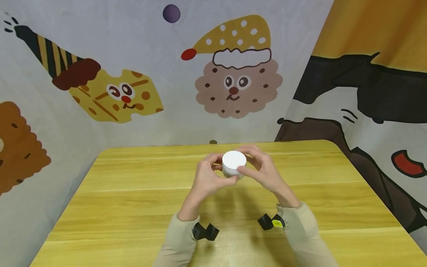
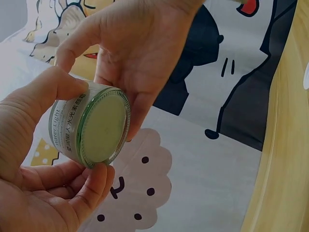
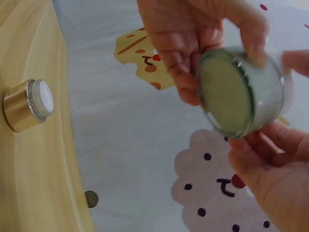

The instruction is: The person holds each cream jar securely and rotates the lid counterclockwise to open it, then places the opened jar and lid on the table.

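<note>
Both hands hold a round cosmetic cream jar (image 1: 234, 160) above the table, its white lid facing up in the head view. My left hand (image 1: 207, 177) grips its side between thumb and fingers. On the other side, my right hand (image 1: 263, 170) has its thumb at the lid's near edge and its fingers behind. Printed text runs round the jar (image 2: 72, 123) in the left wrist view, where the pale green glass base shows. In the right wrist view the jar (image 3: 227, 94) is tilted and partly blurred.
A wooden table (image 1: 133, 207) lies under the hands. In the right wrist view a small gold jar (image 3: 21, 106) with a white top stands on it; the head view does not show it. Behind hangs a cartoon-printed cloth (image 1: 180, 111).
</note>
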A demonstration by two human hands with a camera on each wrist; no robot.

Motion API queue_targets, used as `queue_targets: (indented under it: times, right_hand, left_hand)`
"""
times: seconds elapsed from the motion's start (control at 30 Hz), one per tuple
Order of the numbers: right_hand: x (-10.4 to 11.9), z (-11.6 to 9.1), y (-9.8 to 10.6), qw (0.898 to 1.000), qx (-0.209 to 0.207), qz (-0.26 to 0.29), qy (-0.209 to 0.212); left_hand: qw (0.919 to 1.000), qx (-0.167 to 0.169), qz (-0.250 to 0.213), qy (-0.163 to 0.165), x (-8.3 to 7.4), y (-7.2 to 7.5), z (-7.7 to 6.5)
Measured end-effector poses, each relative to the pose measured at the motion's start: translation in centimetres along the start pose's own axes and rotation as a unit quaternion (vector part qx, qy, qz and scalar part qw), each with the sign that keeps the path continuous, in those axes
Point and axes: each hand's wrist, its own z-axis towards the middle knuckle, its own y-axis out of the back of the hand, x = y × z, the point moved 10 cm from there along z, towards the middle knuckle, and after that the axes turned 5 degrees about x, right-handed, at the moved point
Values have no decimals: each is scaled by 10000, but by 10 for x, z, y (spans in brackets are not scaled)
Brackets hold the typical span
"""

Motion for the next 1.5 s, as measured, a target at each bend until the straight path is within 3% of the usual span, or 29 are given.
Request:
queue_targets:
  times: [0.17, 0.47, 0.67, 0.9, 1.03, 1.3, 1.5]
  right_hand:
    - [-2, -2, -3, 9990, 184, 395, 37]
    - [-4, -4, 8, 9952, -762, -433, -427]
    - [0, -3, 4, 9984, -366, -387, -199]
    - [2, -2, -5, 9989, 277, 362, 56]
    - [-1, -3, -5, 9991, 197, 375, -70]
    - [-8, -4, 4, 9970, -513, -49, -577]
    - [-2, -4, 0, 9994, -133, -162, -258]
  left_hand:
    - [9999, 103, -54, -44, -2, -3, 0]
    - [9999, -36, 134, -6, -2, -1, 0]
    - [9997, -17, 234, -66, -3, 0, 0]
    - [9998, 68, 143, -97, -2, -3, 0]
    - [9999, 64, 89, -115, -2, -4, -1]
    - [9999, -13, 99, -84, -2, -2, 1]
    - [9999, 43, 112, -121, -4, -3, 0]
